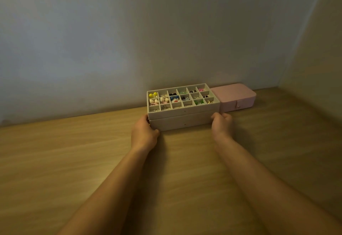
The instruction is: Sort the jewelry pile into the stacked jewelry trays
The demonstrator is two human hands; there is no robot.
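Note:
Two white jewelry trays are stacked near the wall; the top tray [185, 112] is divided into many small compartments that hold colourful earrings and other small pieces. The lower tray [182, 123] sits under it on the wooden table. My left hand [143, 133] grips the stack's left front corner, thumb at the lower tray's front. My right hand [222, 123] grips the right front corner, fingers curled over the lower tray's edge. No loose jewelry pile is in view.
A closed pink jewelry box [235, 96] with a snap tab stands right beside the trays against the wall. The wooden table [92, 160] stretches wide in front. A second wall closes in on the right.

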